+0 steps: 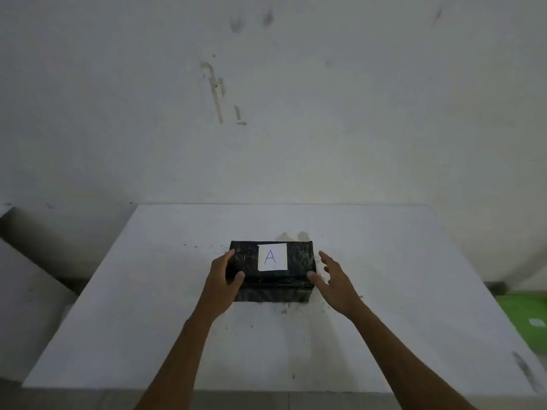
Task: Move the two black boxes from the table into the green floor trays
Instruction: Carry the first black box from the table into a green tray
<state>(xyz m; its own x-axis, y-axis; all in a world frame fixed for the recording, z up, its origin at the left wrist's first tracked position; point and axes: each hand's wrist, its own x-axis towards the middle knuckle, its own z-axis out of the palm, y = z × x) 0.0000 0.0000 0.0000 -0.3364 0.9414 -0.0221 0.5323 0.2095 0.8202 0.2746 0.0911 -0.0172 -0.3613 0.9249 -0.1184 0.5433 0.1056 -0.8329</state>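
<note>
Left hand (225, 276) wraps the black box (299, 260) at frame centre, right hand (331, 276) spread beside it, so a one-sided lift risks tipping it onto the table (148, 321).

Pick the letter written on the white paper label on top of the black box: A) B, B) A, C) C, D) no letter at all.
B: the white label on top of the black box bears a handwritten "A".
</note>
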